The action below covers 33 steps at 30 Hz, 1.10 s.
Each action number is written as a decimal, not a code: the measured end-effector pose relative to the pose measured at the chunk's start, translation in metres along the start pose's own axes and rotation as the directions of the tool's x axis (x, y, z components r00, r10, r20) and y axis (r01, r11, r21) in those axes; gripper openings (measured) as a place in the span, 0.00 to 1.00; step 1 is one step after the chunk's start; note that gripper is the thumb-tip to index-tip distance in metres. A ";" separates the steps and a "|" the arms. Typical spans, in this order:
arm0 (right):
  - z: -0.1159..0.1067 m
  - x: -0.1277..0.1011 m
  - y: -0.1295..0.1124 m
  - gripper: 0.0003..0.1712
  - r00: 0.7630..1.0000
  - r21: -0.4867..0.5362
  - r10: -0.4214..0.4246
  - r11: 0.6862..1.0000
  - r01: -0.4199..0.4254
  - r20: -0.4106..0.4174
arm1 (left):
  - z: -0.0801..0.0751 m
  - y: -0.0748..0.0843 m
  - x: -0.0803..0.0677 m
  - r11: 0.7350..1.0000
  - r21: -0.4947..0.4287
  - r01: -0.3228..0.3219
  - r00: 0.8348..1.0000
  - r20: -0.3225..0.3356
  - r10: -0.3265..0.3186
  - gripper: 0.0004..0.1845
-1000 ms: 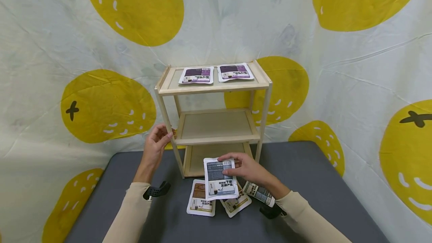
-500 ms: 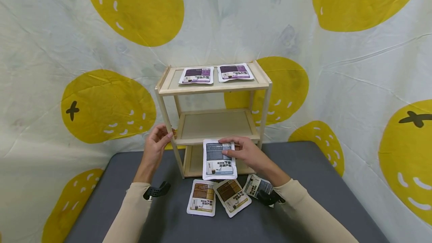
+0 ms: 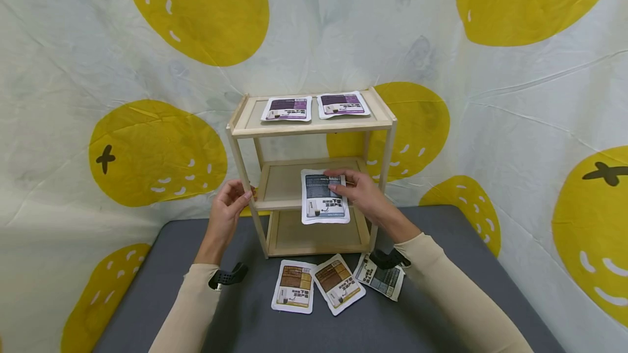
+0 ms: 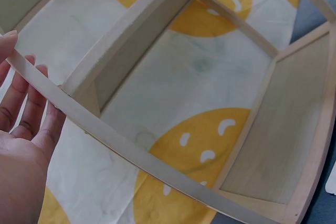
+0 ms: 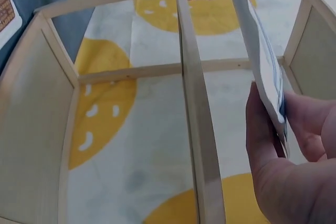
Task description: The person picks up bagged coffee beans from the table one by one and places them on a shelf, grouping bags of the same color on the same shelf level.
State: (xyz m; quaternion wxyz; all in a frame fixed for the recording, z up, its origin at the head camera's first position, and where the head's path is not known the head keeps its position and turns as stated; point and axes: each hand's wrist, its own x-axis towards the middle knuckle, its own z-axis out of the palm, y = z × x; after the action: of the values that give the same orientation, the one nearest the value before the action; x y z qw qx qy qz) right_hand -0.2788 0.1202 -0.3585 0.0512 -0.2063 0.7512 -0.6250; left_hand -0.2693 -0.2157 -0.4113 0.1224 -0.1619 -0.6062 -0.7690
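- The right hand (image 3: 363, 192) is pinching a blue-labelled pouch (image 3: 321, 208) near the middle shelf's front edge (image 3: 276, 205)
- The left hand (image 3: 228, 208) is gripping the left front post (image 3: 239, 162)
- Brown-labelled pouches (image 3: 293, 287) are lying on the surface (image 3: 441, 227)

The blue-grey pouch (image 3: 321, 198) in the right hand (image 3: 365, 192) bears bold black Chinese characters, 下单, with 正装产品 beneath. Below that hand, 下单 also stands on the flat-lying brown pouch (image 3: 293, 287) and the tilted brown pouch (image 3: 338, 285). Lettering on the crumpled dark pouch (image 3: 381, 278) under the hand's wrist, and on the left purple pouch (image 3: 287, 109) and right purple pouch (image 3: 343, 105) above the hand, is too small to read surely.
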 end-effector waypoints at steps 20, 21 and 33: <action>-0.007 0.040 -0.004 0.28 0.983 -0.115 0.066 0.990 -0.086 -0.173 | -0.001 0.001 -0.001 1.000 0.015 -0.008 1.000 0.011 0.008 0.15; -0.007 0.041 -0.003 0.27 0.982 -0.101 0.065 0.991 -0.084 -0.176 | -0.001 0.001 -0.001 1.000 0.018 -0.007 1.000 0.010 0.007 0.15; -0.011 0.046 0.004 0.37 0.964 -0.036 0.108 0.992 -0.121 -0.243 | -0.001 0.001 -0.001 1.000 0.011 -0.004 1.000 0.014 0.003 0.16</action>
State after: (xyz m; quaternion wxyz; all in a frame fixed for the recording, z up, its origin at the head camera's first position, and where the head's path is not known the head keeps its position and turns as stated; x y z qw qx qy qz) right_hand -0.3251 0.1134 -0.3520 -0.0094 -0.0865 0.7781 -0.6221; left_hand -0.2681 -0.2172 -0.4109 0.1204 -0.1676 -0.6109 -0.7643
